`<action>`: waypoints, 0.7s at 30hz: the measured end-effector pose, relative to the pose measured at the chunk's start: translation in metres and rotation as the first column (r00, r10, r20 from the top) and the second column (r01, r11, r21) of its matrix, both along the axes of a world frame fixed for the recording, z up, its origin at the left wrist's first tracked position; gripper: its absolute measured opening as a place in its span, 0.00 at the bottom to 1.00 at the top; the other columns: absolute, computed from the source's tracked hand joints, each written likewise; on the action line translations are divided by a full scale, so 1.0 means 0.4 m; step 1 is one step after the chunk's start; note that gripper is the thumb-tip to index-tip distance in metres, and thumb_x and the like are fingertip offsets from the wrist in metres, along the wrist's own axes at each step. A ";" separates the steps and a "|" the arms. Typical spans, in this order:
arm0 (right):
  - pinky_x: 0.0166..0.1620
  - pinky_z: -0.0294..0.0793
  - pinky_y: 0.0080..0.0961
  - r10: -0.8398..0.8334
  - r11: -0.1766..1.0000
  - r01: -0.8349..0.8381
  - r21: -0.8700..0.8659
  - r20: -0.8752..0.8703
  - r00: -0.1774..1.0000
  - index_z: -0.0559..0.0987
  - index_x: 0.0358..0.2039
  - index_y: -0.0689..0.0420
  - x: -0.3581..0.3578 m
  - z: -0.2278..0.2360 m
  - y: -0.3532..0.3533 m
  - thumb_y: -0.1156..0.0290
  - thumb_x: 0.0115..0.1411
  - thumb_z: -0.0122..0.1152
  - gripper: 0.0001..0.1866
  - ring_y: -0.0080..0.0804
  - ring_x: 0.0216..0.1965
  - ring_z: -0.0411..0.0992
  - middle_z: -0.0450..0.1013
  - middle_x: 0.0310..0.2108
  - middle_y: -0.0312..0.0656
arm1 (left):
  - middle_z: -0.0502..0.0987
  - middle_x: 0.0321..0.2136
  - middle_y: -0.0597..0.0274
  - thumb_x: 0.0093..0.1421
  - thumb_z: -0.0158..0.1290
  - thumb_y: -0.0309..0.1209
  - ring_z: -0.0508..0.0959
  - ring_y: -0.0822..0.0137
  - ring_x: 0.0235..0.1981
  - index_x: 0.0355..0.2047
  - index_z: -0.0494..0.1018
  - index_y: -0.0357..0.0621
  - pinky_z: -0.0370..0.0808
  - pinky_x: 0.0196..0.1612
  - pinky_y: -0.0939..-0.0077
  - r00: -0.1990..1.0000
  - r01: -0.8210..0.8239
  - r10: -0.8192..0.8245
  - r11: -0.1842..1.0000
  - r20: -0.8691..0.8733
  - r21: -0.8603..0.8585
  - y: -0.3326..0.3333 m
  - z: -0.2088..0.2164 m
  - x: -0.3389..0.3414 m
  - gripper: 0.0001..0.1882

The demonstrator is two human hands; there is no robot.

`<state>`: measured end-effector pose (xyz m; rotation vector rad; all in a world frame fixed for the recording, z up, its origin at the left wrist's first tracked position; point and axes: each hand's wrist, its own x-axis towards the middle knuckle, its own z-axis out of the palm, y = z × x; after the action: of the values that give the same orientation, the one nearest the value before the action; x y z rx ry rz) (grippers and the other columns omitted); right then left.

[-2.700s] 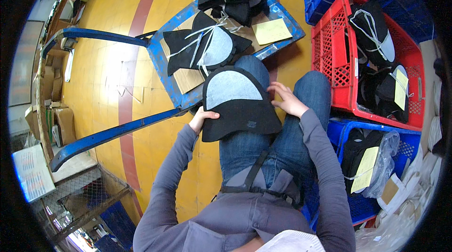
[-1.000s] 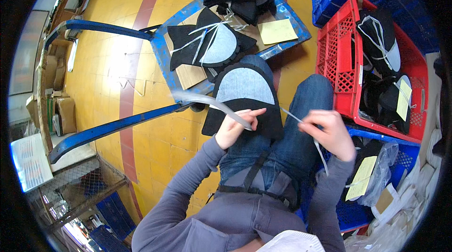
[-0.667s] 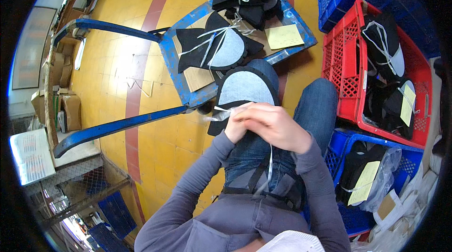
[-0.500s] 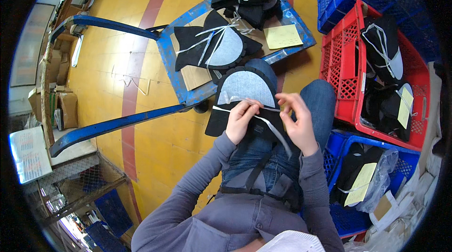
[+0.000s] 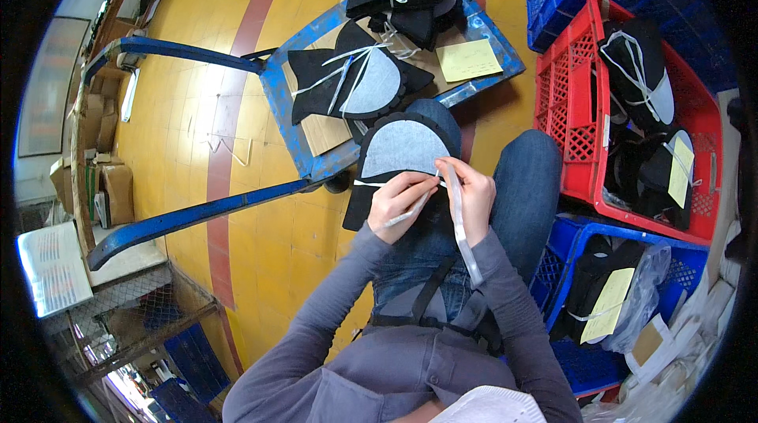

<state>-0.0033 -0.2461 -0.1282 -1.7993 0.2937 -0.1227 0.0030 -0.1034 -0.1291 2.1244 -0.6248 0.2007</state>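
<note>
A bundle of black fabric pieces (image 5: pixel 369 203) with a pale grey-blue rounded panel (image 5: pixel 407 147) rests on my lap. A narrow white ribbon (image 5: pixel 461 234) runs around it. Over the bundle, my left hand (image 5: pixel 399 200) pinches the ribbon, and one end slants down across its fingers. Close beside it, fingertips nearly meeting, my right hand (image 5: pixel 472 199) grips the ribbon too; its other end hangs down past the wrist. Just where the strands cross between the fingertips is partly hidden.
Ahead stands a blue flat cart (image 5: pixel 295 135) with a long handle, carrying tied black bundles (image 5: pixel 365 79) and a yellow paper slip (image 5: pixel 469 60). On the right are a red crate (image 5: pixel 574 107) and a blue crate (image 5: pixel 641 235) holding similar bundles. Shelving (image 5: pixel 130 304) lines the left.
My right hand has moved inward to the left hand and closed on the ribbon. The loose end now hangs below my right hand, and another end lies across the left.
</note>
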 end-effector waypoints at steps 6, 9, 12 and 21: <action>0.22 0.60 0.12 0.018 0.937 0.025 0.347 -0.120 0.993 0.74 0.49 0.62 0.015 0.003 -0.033 0.75 0.59 0.60 0.17 0.11 0.17 0.62 0.67 0.15 0.28 | 0.75 0.29 0.55 0.53 0.53 0.24 0.76 0.55 0.30 0.31 0.74 0.39 0.74 0.34 0.65 0.973 0.183 -0.144 0.959 -0.183 0.216 -0.007 0.036 0.038 0.05; 0.24 0.62 0.14 -0.248 0.929 0.193 0.315 0.144 0.958 0.72 0.46 0.61 -0.014 0.006 -0.040 0.76 0.57 0.61 0.17 0.14 0.22 0.64 0.70 0.26 0.35 | 0.76 0.23 0.56 0.58 0.51 0.28 0.76 0.62 0.23 0.29 0.75 0.37 0.72 0.30 0.70 0.773 0.153 -0.142 0.988 -0.619 -0.036 -0.001 0.013 0.033 0.07; 0.28 0.63 0.24 0.149 0.965 -0.053 -0.258 0.371 0.916 0.75 0.22 0.58 -0.072 0.022 -0.086 0.71 0.45 0.69 0.10 0.28 0.23 0.66 0.66 0.24 0.36 | 0.74 0.20 0.63 0.62 0.50 0.31 0.72 0.75 0.23 0.29 0.76 0.35 0.68 0.27 0.78 0.435 0.061 -0.227 0.973 -0.872 -0.223 0.019 0.002 0.034 0.11; 0.45 0.61 0.30 0.271 0.961 -0.250 -0.118 0.234 0.934 0.75 0.15 0.59 -0.120 0.019 -0.064 0.65 0.51 0.64 0.14 0.33 0.40 0.67 0.69 0.31 0.39 | 0.74 0.21 0.62 0.60 0.52 0.31 0.73 0.70 0.24 0.29 0.77 0.35 0.69 0.30 0.77 0.650 0.051 -0.176 0.981 -0.740 -0.188 0.012 0.008 0.035 0.10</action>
<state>-0.0511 -0.2715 -0.1204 -1.8681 -0.1327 -0.1724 0.0169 -0.0987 -0.1258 1.7789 -0.2158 -0.6792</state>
